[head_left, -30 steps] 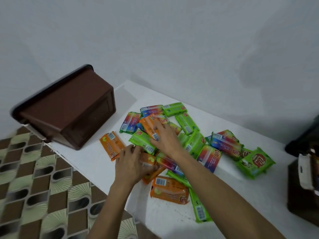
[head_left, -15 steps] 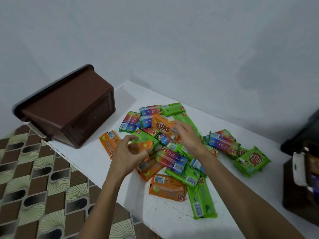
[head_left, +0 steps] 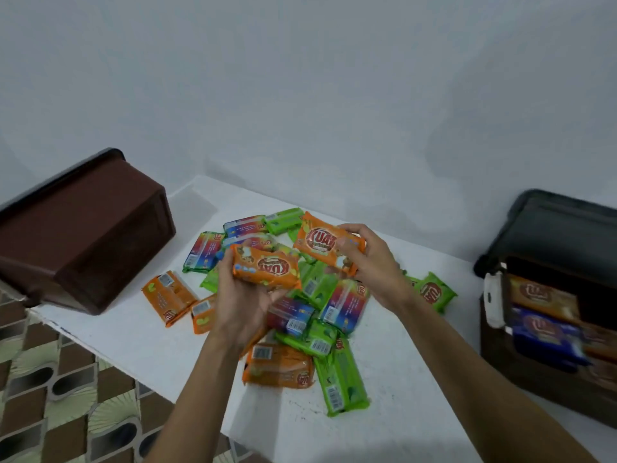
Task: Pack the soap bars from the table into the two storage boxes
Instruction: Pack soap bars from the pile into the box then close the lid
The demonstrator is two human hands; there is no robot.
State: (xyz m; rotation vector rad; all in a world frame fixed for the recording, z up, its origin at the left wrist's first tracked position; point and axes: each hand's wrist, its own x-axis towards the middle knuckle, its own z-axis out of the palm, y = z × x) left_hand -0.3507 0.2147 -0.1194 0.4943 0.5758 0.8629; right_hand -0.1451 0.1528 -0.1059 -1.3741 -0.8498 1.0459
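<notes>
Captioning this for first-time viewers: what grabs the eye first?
The left hand grips one orange bar, the right hand another orange bar, above a bright pile of green, orange and rainbow bars on the table. A brown box lies tipped at the left; a second box at the right already holds bars.

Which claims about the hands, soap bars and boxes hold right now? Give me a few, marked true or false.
1. The left hand holds an orange soap bar. True.
2. The right hand is empty. False: it grips a second orange soap bar.
3. The left brown box stands upright. False: it lies tipped on its side.
4. The right box holds packs. True.
5. No green bars lie on the table. False: several do, such as the green bar at the pile's near edge.
</notes>
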